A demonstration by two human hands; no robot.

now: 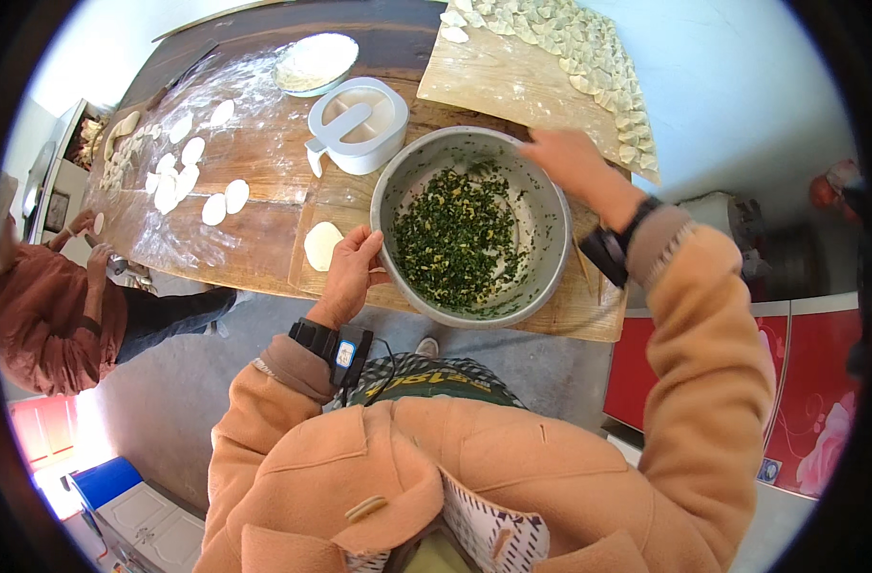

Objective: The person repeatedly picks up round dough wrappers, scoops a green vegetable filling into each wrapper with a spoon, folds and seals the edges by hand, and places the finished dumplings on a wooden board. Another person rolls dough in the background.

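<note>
A large metal basin (561, 236) stands before me near the table's edge, holding a chopped green and yellow filling (454, 240). My left hand (350, 272) grips the basin's left rim, thumb uppermost. At the upper right rim is my right hand (565, 161), slightly blurred, with its fingers bent at the rim; whether they hold anything there is hidden. One round dough wrapper (323, 246) lies just left of the basin, beside my left hand. Thin sticks, perhaps chopsticks (583, 261), lie to the basin's right.
A lidded container (361, 129) and a bowl of flour (316, 64) stand behind. A board (507, 79) at the upper right bears many dumplings (608, 79). More wrappers (167, 190) lie on the floured table at left. A person (56, 308) at far left holds a wrapper.
</note>
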